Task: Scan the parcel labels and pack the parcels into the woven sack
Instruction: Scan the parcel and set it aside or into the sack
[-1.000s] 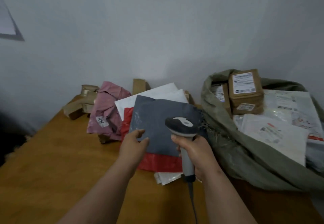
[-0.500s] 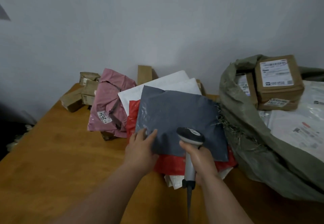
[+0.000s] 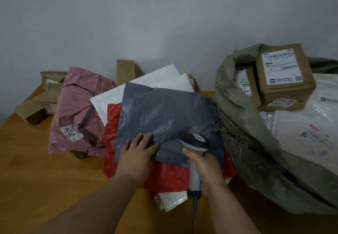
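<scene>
A grey plastic parcel [image 3: 164, 116] lies on top of a pile, over a red parcel [image 3: 164, 177] and white parcels [image 3: 155, 80]. No label shows on its upper face. My left hand [image 3: 139, 153] rests flat on the grey parcel's near left corner, fingers straight. My right hand [image 3: 203, 169] grips the handle of a barcode scanner [image 3: 194, 140], whose head hangs over the grey parcel's near right part. The green woven sack [image 3: 243, 133] lies open at the right, holding brown boxes [image 3: 283, 74] and white bagged parcels [image 3: 307, 129].
A pink parcel [image 3: 76, 113] with a small sticker lies left of the pile on the wooden table [image 3: 36, 179]. Small brown boxes [image 3: 34, 109] sit at the far left by the grey wall. Another brown box [image 3: 125, 71] stands behind the pile. The scanner's cable runs down toward me.
My left hand has slid forward from the grey parcel's edge onto its surface. The scanner has stayed over the parcel's near right part. The view has shifted left and closer.
</scene>
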{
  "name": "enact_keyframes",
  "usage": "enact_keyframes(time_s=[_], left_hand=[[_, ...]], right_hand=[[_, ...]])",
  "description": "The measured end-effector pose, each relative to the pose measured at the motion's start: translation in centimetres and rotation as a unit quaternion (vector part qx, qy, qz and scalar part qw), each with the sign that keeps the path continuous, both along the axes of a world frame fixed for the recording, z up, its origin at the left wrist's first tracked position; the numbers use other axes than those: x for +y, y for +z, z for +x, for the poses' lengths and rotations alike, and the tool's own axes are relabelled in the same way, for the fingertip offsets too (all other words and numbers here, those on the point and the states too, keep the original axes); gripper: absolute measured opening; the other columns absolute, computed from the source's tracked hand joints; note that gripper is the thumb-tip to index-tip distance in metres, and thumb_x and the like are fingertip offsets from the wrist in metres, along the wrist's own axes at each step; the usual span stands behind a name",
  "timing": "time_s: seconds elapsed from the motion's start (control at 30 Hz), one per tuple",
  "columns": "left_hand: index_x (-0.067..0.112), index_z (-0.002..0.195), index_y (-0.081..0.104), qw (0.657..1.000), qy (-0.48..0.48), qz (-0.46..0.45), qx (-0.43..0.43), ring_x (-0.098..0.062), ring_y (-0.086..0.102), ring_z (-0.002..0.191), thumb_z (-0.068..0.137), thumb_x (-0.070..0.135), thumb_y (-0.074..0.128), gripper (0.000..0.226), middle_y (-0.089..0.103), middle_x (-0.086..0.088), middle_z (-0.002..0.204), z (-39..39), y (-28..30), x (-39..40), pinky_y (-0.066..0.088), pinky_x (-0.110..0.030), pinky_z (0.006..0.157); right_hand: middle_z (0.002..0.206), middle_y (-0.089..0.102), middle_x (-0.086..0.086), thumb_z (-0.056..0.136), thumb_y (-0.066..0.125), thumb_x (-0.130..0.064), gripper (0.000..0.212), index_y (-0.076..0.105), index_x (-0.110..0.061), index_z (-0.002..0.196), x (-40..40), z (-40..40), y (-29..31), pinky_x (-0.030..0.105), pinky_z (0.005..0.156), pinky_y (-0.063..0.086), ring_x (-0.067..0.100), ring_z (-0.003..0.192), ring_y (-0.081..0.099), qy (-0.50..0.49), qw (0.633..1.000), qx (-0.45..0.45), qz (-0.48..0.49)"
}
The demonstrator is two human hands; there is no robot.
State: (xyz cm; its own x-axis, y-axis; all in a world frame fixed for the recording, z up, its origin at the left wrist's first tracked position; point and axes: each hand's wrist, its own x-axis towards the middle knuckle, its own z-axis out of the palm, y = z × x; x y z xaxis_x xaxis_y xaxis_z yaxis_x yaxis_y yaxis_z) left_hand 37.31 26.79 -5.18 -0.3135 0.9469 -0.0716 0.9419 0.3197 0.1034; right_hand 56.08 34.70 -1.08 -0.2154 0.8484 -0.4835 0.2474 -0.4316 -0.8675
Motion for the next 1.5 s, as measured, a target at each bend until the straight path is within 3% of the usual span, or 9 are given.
enact_keyframes(time_s=[0.1,0.2,0.53,0.6,0.7,0.8,0.93,1.2,1.5], left_hand=[[0.037,0.130,0.055,0.996,0.034,0.069,-0.033,-0.022,0.055,0.124,0.099,0.031,0.043,0.033,0.057,0.005,0.140,-1.0,2.6,0.9,0.042,-0.037,0.094],[0.026,0.107,0.057,0.990,0.070,0.116,-0.031,-0.031,0.065,0.092,0.096,0.025,0.046,0.017,0.069,-0.004,0.106,-2.5,6.5,1.1,0.037,-0.034,0.065],[0.021,0.111,0.066,0.943,0.075,0.276,-0.169,-0.029,0.063,0.082,0.100,0.015,0.049,0.021,0.071,-0.010,0.097,-8.6,20.8,-6.4,0.051,-0.040,0.069],[0.027,0.103,0.066,0.879,0.111,0.305,-0.349,-0.027,0.065,0.087,0.101,0.021,0.051,0.016,0.070,-0.009,0.096,-9.1,22.1,-9.0,0.055,-0.042,0.077],[0.024,0.109,0.068,0.672,0.150,0.312,-0.655,-0.032,0.069,0.102,0.102,0.018,0.052,0.018,0.072,-0.015,0.111,-9.3,22.0,-12.8,0.057,-0.049,0.089],[0.022,0.122,0.064,0.588,0.180,0.290,-0.733,-0.029,0.071,0.099,0.103,0.019,0.051,0.024,0.074,-0.011,0.113,-9.4,18.9,-16.0,0.059,-0.040,0.074],[0.021,0.118,0.066,0.591,0.244,0.247,-0.729,-0.031,0.071,0.100,0.104,0.020,0.051,0.021,0.075,-0.011,0.107,-8.1,13.5,-18.4,0.057,-0.041,0.079],[0.014,0.121,0.058,0.682,0.306,0.130,-0.651,-0.033,0.067,0.102,0.100,0.015,0.058,0.021,0.070,-0.014,0.114,-5.7,6.3,-20.7,0.053,-0.054,0.095],[0.027,0.108,0.067,0.580,0.397,0.134,-0.698,-0.033,0.066,0.100,0.099,0.044,0.056,0.022,0.072,-0.009,0.105,-5.3,5.0,-20.7,0.055,-0.046,0.083]], right_hand=[[0.095,0.075,0.003,0.082,0.080,-0.028,0.013,0.070,-0.023,0.088,-0.4,-0.4,1.1,0.036,0.082,0.055,0.022,0.094,0.070,-0.025,0.999,0.025,0.018],[0.098,0.075,0.003,0.082,0.080,-0.025,0.013,0.070,-0.024,0.090,-1.3,-1.1,2.9,0.035,0.080,0.054,0.021,0.094,0.070,-0.050,0.996,0.050,0.050],[0.087,0.078,-0.008,0.080,0.083,-0.026,0.010,0.078,-0.034,0.077,-7.9,-3.3,8.7,0.049,0.096,0.054,0.018,0.095,0.071,-0.115,0.971,0.107,0.181],[0.089,0.077,-0.009,0.079,0.084,-0.026,0.011,0.074,-0.032,0.080,-9.9,-3.9,9.4,0.049,0.096,0.054,0.020,0.096,0.071,-0.130,0.964,0.121,0.196],[0.087,0.075,-0.014,0.079,0.084,-0.023,0.017,0.071,-0.033,0.083,-12.9,-4.7,10.1,0.041,0.091,0.054,0.019,0.097,0.070,-0.145,0.958,0.149,0.199],[0.098,0.075,-0.009,0.080,0.083,-0.022,0.021,0.071,-0.031,0.094,-15.6,-4.9,10.3,0.042,0.093,0.053,0.018,0.099,0.068,-0.132,0.959,0.153,0.199],[0.109,0.073,0.001,0.080,0.083,-0.024,0.043,0.069,-0.012,0.119,-17.8,-4.5,9.3,0.044,0.095,0.054,0.022,0.103,0.067,-0.140,0.963,0.137,0.186],[0.065,0.073,-0.006,0.080,0.083,-0.022,0.013,0.072,-0.019,0.085,-19.4,-3.9,6.1,0.041,0.074,0.058,0.018,0.069,0.069,-0.055,0.992,0.050,0.101],[0.073,0.072,0.001,0.071,0.088,-0.027,0.027,0.077,-0.014,0.092,-20.8,-5.1,5.8,0.031,0.058,0.052,0.015,0.061,0.066,0.100,0.992,0.076,-0.012]])
